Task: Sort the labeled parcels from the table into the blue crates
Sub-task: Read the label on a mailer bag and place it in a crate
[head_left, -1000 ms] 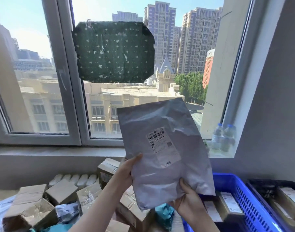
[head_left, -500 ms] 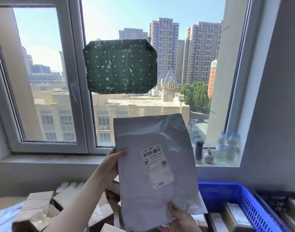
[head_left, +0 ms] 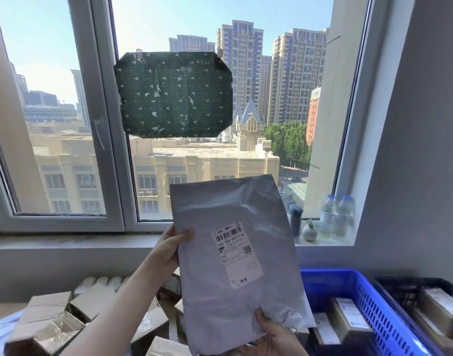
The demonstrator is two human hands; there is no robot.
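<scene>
— Both hands hold the grey parcel [head_left: 235, 268]?
— Yes. The left hand [head_left: 168, 250] pinches its left edge, the right hand [head_left: 274, 335] its bottom corner. Long axis upright; the blue crate [head_left: 330, 276] lies low right, nearer the right hand.

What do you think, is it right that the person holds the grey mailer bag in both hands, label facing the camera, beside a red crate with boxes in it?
Not quite: the head view shows a blue crate, not red. The left hand and right hand do hold the grey mailer bag, label facing the camera, beside it, with boxes inside.
</scene>
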